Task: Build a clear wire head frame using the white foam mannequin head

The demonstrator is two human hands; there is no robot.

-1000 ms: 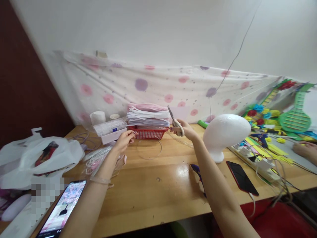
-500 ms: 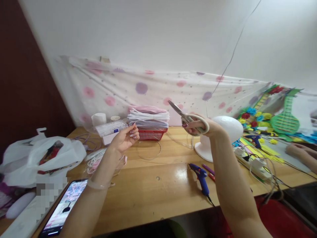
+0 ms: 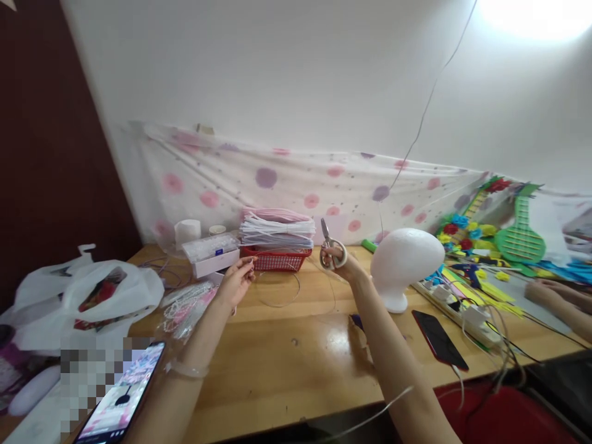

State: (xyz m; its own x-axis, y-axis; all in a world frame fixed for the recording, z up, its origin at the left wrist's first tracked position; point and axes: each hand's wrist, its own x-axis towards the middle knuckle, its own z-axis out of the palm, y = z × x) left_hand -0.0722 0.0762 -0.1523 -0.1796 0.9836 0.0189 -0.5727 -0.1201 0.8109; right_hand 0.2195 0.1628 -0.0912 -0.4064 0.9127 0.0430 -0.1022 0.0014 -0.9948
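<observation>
Scissors (image 3: 326, 233) sit in the right hand (image 3: 350, 266), fingers curled; the left hand (image 3: 237, 280) pinches narrowly, contents unclear. Tabletop (image 3: 282, 370) spreads below both hands to its near edge.

lit phone (image 3: 121, 399): cropped below | blue tool (image 3: 356, 320): mostly behind right forearm (image 3: 382, 345) | left fingers (image 3: 243, 266): anything pinched too small to tell

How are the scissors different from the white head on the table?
The scissors are held up in the right hand, while the white head stands on the table.
The scissors have thin metal blades; the white head is smooth and rounded.
The scissors look smaller than the white head.
Both have something pale: the scissors' handles, and the head all over.
</observation>
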